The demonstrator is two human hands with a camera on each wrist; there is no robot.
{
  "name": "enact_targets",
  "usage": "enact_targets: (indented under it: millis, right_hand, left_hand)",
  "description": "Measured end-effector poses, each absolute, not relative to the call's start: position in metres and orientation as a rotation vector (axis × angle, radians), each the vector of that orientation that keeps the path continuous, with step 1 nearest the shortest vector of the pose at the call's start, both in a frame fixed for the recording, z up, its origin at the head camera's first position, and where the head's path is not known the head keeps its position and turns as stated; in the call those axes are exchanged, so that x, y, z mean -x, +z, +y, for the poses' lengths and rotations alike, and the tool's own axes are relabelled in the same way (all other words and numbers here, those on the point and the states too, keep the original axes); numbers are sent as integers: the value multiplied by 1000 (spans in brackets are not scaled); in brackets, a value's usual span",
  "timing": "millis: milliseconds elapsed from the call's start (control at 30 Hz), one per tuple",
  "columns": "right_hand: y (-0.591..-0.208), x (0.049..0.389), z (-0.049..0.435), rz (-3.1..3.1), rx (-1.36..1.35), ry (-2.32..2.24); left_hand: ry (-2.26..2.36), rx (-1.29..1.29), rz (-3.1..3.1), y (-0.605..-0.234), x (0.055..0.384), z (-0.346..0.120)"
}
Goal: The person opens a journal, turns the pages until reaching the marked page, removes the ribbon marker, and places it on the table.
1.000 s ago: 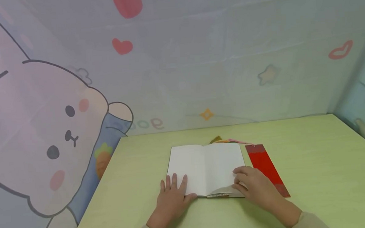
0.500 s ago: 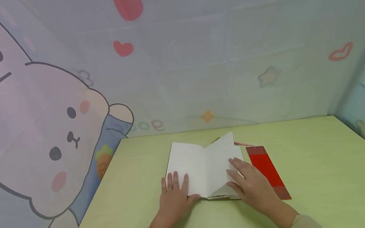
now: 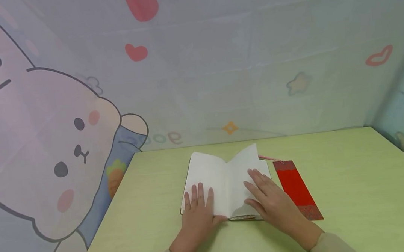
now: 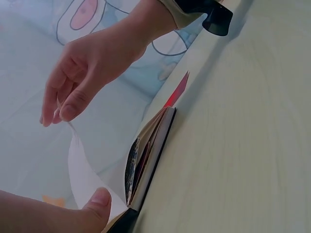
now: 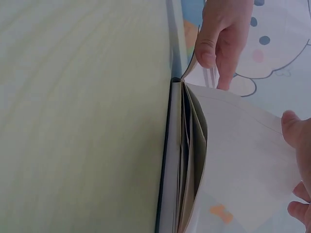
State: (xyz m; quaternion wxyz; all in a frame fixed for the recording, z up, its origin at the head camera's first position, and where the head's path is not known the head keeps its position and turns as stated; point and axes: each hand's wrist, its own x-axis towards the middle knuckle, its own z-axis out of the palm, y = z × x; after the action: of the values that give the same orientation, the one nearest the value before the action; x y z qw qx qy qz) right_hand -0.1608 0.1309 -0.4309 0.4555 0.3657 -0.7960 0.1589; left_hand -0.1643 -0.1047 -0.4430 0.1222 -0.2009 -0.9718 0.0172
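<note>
A notebook (image 3: 208,167) with blank white pages lies open on the table between both hands. Fingers spread, my left hand (image 3: 198,216) rests flat on its left page, the thumb by the lower end of the fold. A raised page (image 3: 242,165) on the right side stands with its far corner up. My right hand (image 3: 273,202) pinches that page by its outer edge; in the left wrist view the right hand (image 4: 92,68) has thumb and fingertips on the paper. Under the raised page, a patterned insert (image 4: 131,162) is tucked between the leaves.
Right of the notebook lies a red bookmark (image 3: 296,185) with patterned ends. A pink cord (image 3: 271,159) runs from its top toward the notebook. The pale green table (image 3: 360,186) meets a cartoon-printed backdrop (image 3: 200,84) at the back.
The right page's far corner has risen off the notebook, and my right hand has shifted left with it. My left hand has slid slightly right and forward. The gold piece behind the notebook is now hidden.
</note>
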Motion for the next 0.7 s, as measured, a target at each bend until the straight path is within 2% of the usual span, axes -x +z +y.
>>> enact_targets:
  millis: [433,700]
  right_hand:
    - [-423,169,127,-1856,-938,358]
    - [-424,165,131,-1894,-922,329]
  left_hand:
    - [6,749,-2833,-457,173,-72]
    - [-26,732,-2810,-454,175,-68]
